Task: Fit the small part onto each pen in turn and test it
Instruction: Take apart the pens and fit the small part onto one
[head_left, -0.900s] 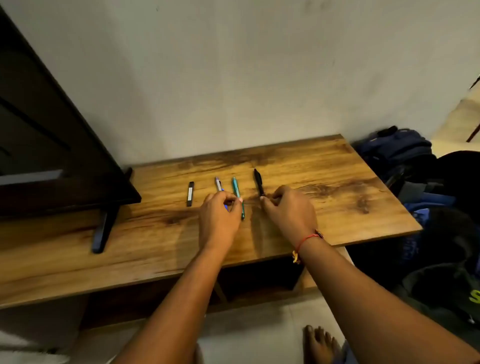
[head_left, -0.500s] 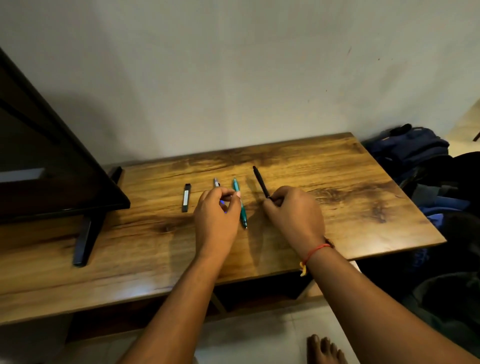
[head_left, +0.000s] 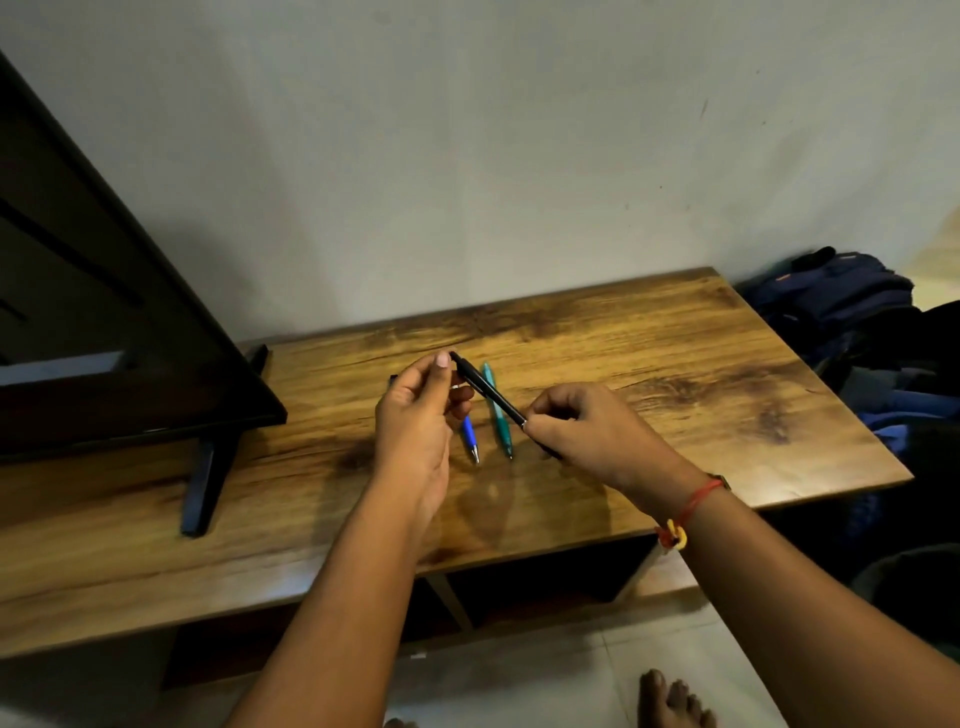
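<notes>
A black pen (head_left: 488, 392) is held slanted above the wooden table (head_left: 675, 374). My right hand (head_left: 587, 431) grips its lower end. My left hand (head_left: 415, 415) is raised, with thumb and fingers pinching at the pen's upper end. A small shiny bit shows between the left fingers; I cannot tell what it is. A blue pen (head_left: 470, 436) and a teal pen (head_left: 500, 421) lie side by side on the table under the hands, tips toward me. A small dark piece (head_left: 393, 379) peeks out behind my left hand, mostly hidden.
A dark TV (head_left: 104, 338) stands at the left on a black foot (head_left: 208, 478). Bags and clothes (head_left: 857, 312) are piled on the floor right of the table. A bare foot (head_left: 670, 696) shows on the tiled floor below, near the table's open shelf.
My right hand has lifted the black pen off the table. My left hand has left the blue pen, risen and met the black pen's upper end. The blue pen now lies uncovered.
</notes>
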